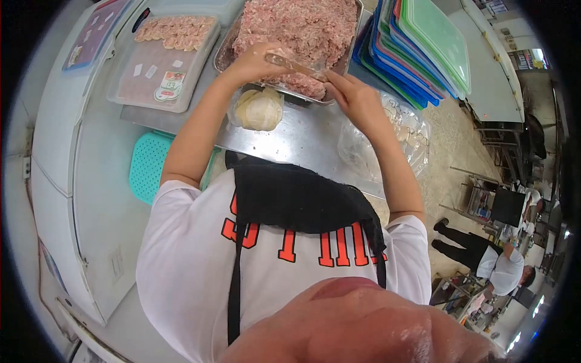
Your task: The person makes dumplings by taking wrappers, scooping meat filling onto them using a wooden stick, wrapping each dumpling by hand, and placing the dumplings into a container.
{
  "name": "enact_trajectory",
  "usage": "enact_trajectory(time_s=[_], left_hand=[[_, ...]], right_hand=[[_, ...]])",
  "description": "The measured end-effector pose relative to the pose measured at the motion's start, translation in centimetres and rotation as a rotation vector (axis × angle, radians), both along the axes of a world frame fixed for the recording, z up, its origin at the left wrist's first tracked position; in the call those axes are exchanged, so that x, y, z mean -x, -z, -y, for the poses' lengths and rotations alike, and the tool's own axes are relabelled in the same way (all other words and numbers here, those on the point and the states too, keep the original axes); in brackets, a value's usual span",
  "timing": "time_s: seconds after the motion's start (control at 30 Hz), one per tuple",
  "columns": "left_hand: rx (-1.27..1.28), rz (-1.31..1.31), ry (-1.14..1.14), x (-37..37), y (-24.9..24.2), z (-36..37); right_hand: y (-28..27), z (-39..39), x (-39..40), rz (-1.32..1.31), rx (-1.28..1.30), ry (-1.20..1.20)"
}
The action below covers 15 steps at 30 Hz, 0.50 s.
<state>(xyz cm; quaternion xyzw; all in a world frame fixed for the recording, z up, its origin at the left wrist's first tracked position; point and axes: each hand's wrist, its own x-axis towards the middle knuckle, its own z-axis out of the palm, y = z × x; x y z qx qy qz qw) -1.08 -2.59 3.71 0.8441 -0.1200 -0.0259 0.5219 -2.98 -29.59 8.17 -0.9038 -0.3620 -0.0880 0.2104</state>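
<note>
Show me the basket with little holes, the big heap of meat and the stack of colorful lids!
Basket (148, 166): head view, on its hole-dotted middle.
Meat (296, 27): head view, on the heap's upper middle.
Lids (439, 45): head view, on the green top one.

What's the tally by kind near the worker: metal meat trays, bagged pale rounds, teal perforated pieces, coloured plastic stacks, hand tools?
Metal meat tray: 1
Bundle of pale rounds: 1
Teal perforated piece: 1
Coloured plastic stack: 1
Hand tool: 1
Total: 5
</note>
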Motion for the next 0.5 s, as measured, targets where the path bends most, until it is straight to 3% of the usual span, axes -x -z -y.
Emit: enact_trajectory(time_s=[0.07, 0.17, 0.23, 0.27, 0.37, 0.43, 0.5], left_hand=[[0.004, -0.114, 0.080, 0.6, -0.1, 0.2], [0.075, 0.022, 0.002, 0.8, 1.2, -0.2], [0.036, 0.302, -0.024, 1.8, 0.0, 0.1], [0.037, 0.302, -0.024, 2.1, -0.6, 0.2], [-0.028, 0.316, 0.054, 2.4, -1.6, -0.1], [0.007, 0.274, 0.224, 1.8, -1.3, -0.4], [0.024, 0.191, 0.212, 1.9, -1.3, -0.5]], right_hand=[[-0.5, 0.7, -0.9, -0.046, 0.020, 0.014], [-2.6, 2.3, -2.3, -0.094, 0.019, 0.008], [-3.3, 3.1, -1.9, -0.365, -0.172, -0.058], [-3.5, 3.0, -1.4, -0.440, -0.184, -0.063], [-2.5, 1.0, 0.1, -0.418, -0.144, -0.101], [-2.1, 0.4, 0.4, -0.438, -0.115, -0.109], [-2.8, 0.7, -0.4, -0.393, -0.060, -0.120]])
